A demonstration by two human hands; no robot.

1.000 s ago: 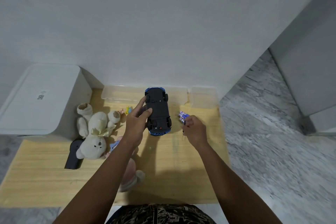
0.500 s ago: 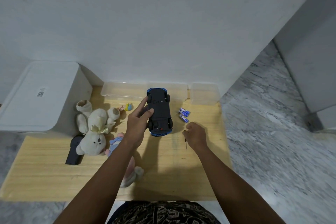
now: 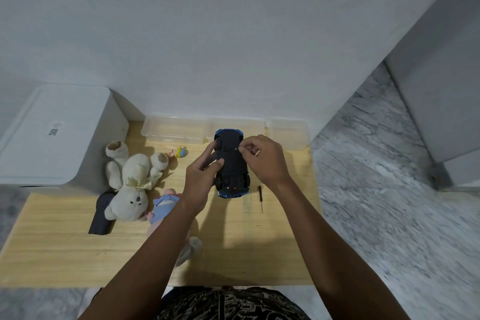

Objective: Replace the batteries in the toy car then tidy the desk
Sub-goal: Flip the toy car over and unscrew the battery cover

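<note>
Both hands are engaged on the toy car (image 3: pixel 232 163), which is held upside down above the far middle of the wooden desk (image 3: pixel 78 254), black underside facing up and blue bodywork visible at both ends. Left hand (image 3: pixel 201 176) grips the car's left flank, fingers curled along the side and thumb pressed on the underside. Right hand (image 3: pixel 262 157) sits at the car's right side with fingers curled and fingertips bunched at a spot on the underside; whether they pinch a small part there cannot be determined. A thin screwdriver (image 3: pixel 260 199) with a dark handle lies flat on the desk just beside the car's near end, under the right wrist, touched by neither hand. Left of the hands, a cream teddy bear (image 3: pixel 132 184) lies on its back, partly over a black block-shaped object (image 3: pixel 100 215) of unclear type. A doll in blue clothing (image 3: pixel 163 205) lies next to the bear, partly hidden by the left forearm. A small yellow and blue toy (image 3: pixel 181 152) rests near the far edge. Three clear plastic containers (image 3: pixel 174 132) line the desk's rear edge against the wall. A white lidded bin (image 3: pixel 52 135) stands at the left, beyond the desk's far corner. Grey marbled floor (image 3: pixel 376 202) extends to the right.
</note>
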